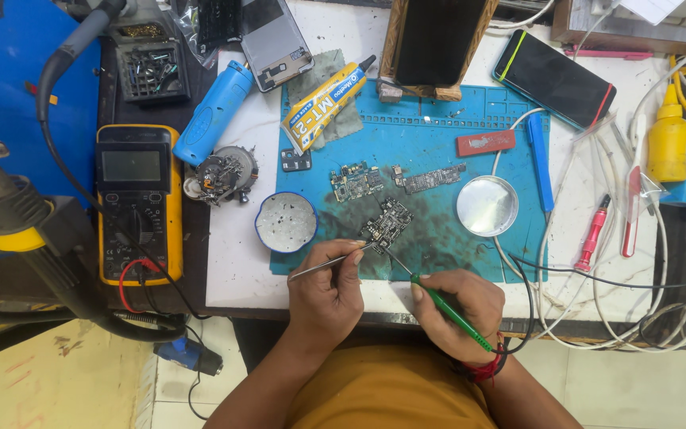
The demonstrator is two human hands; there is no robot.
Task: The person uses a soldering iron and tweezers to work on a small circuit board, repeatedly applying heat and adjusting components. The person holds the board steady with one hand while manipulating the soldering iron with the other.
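A small dark circuit board (387,225) lies on the blue work mat (446,151). My left hand (325,294) grips metal tweezers (329,263) whose tips touch the board's left edge. My right hand (456,310) holds a green-handled soldering iron (448,311) like a pen, its thin metal tip reaching the board's lower side. Both hands rest at the near edge of the white table. Further up the mat lie two other board pieces (356,182) (429,179).
Left of the mat: a yellow multimeter (138,204), a blue cylinder tool (214,112), a round tin (286,222). A yellow glue tube (329,104), a round lid (487,206), a blue pry tool (540,160), red tools (595,236), a yellow bottle (668,137), phones (554,79) and white cables surround it.
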